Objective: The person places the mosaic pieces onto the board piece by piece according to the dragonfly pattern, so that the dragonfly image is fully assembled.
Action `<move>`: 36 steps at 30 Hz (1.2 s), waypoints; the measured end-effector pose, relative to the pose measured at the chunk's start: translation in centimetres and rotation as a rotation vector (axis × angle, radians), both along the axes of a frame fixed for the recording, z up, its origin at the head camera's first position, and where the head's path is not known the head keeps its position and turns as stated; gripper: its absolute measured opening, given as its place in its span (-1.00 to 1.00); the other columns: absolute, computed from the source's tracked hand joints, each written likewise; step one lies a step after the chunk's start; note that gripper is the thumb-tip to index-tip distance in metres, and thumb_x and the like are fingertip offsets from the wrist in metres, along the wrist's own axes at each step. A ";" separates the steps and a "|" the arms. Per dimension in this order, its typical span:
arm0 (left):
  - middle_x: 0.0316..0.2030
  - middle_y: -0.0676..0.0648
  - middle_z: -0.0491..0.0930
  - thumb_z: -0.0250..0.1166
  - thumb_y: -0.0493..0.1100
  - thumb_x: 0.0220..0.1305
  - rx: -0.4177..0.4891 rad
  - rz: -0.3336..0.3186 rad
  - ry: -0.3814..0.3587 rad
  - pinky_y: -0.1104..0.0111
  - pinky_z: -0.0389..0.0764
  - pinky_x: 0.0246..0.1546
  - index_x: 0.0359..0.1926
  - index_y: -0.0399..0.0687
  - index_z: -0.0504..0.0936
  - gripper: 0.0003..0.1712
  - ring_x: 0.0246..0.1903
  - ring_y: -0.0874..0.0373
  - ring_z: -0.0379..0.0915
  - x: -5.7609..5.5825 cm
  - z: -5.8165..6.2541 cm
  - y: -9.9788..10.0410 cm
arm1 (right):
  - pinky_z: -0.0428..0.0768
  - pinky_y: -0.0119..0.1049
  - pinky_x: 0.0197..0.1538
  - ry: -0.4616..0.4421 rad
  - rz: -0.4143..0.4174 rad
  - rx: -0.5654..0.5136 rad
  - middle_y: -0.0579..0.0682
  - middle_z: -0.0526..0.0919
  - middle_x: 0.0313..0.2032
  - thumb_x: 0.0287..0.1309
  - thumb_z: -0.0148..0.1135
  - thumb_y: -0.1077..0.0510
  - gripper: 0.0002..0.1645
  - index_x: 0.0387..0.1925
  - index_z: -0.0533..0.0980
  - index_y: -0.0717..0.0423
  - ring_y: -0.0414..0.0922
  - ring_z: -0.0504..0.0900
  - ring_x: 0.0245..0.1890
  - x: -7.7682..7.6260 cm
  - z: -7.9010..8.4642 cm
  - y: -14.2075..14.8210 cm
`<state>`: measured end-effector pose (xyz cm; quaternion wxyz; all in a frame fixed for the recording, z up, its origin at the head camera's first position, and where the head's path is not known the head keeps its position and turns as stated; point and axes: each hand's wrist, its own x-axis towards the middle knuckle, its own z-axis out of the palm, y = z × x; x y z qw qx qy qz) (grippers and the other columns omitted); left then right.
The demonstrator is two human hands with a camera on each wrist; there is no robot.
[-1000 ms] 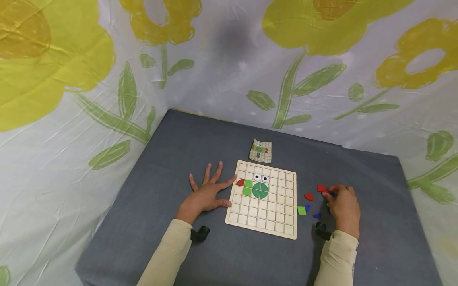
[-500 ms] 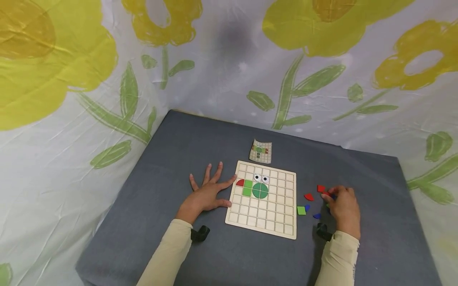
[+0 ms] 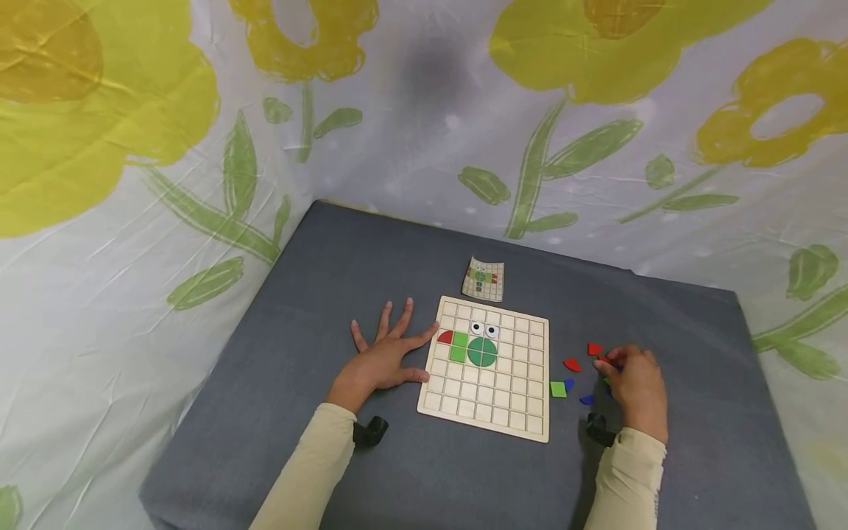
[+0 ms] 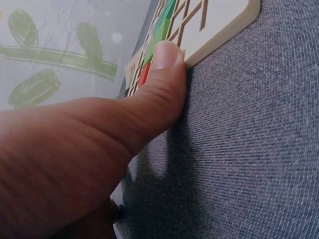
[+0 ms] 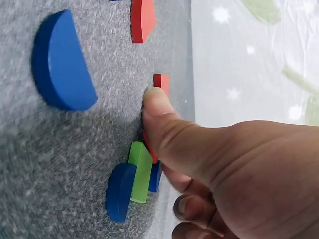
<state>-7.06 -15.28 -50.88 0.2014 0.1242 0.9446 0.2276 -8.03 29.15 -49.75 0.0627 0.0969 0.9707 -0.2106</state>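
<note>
A wooden grid board (image 3: pixel 477 397) lies on the grey cloth. Set into it are two eye pieces (image 3: pixel 484 329), a dark green circle (image 3: pixel 481 352), light green squares (image 3: pixel 458 347) and a red quarter-circle (image 3: pixel 445 337). My left hand (image 3: pixel 380 364) is spread flat beside the board, thumb and index fingertips at its left edge; the left wrist view has the thumb (image 4: pixel 162 82) against the rim. To the right of the board, my right hand (image 3: pixel 637 386) pinches a red piece (image 3: pixel 604 359) between thumb and fingers, low among loose pieces. The right thumb hides much of that piece.
A small pattern card (image 3: pixel 483 281) with a curled corner lies behind the board. Loose near my right hand are red pieces (image 3: pixel 573 364), a light green square (image 3: pixel 559 389) and blue pieces (image 3: pixel 587 400). A flower-print curtain (image 3: pixel 424 147) borders the table.
My right thumb has shifted very slightly at the red piece. My left hand and the board stay in place.
</note>
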 end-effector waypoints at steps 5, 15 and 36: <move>0.70 0.00 -0.53 0.43 0.37 0.19 -0.003 0.004 0.002 -0.59 -0.63 0.30 0.67 0.57 0.06 0.12 0.63 -0.23 -0.76 0.0 0.0 0.0 | 0.54 0.30 0.01 0.030 0.005 -0.016 0.37 0.59 -0.04 0.37 0.45 0.10 -0.64 -0.06 0.57 0.32 0.35 0.59 -0.03 0.1 -0.1 0.1; 0.69 0.01 -0.54 0.45 0.38 0.18 -0.003 0.008 -0.006 -0.60 -0.64 0.29 0.66 0.59 0.05 0.13 0.63 -0.22 -0.76 0.0 -0.4 0.1 | 0.55 0.27 -0.03 -0.014 0.013 -0.001 0.40 0.53 -0.07 0.38 0.45 0.09 -0.60 -0.08 0.54 0.36 0.31 0.55 -0.08 0.1 0.0 0.1; 0.69 0.02 -0.56 0.44 0.38 0.19 -0.023 0.003 -0.004 -0.59 -0.63 0.30 0.67 0.60 0.02 0.14 0.63 -0.21 -0.77 -0.2 -0.1 0.1 | 0.53 -0.14 -0.37 0.243 0.023 -0.063 0.23 0.80 -0.19 0.38 0.44 0.15 -0.78 -0.07 0.74 0.22 0.06 0.65 -0.37 0.9 1.9 -3.8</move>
